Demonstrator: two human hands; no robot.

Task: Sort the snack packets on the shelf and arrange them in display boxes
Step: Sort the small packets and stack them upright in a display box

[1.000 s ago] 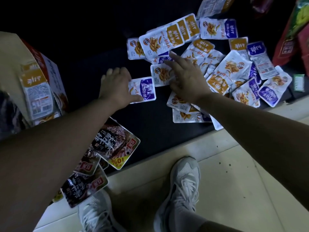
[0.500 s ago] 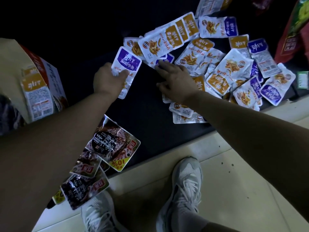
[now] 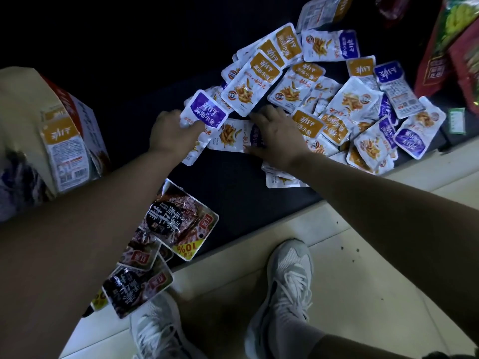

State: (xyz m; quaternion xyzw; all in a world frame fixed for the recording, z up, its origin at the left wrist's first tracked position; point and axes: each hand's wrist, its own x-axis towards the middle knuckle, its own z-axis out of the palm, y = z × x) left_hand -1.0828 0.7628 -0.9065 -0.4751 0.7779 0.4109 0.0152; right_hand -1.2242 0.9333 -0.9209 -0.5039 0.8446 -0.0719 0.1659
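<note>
hands [image 3: 171, 133] 2 | shoes [image 3: 287, 278] 2 | display box [image 3: 64, 141] 1 | dark packets [image 3: 176, 221] 3 | small fish packets [image 3: 251, 81] over fifteen, overlapping

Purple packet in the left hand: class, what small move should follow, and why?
Probably the right hand pinches the purple-ended packet beneath it and adds it to the purple packet the left hand grips, since orange and purple packets lie mixed in the pile.

One head-worn wide-angle view. Faces forward and steeply down, close over the dark shelf [image 3: 228, 182]; pale floor [image 3: 363, 294] and shoes [image 3: 287, 275] fill the lower frame.
</note>
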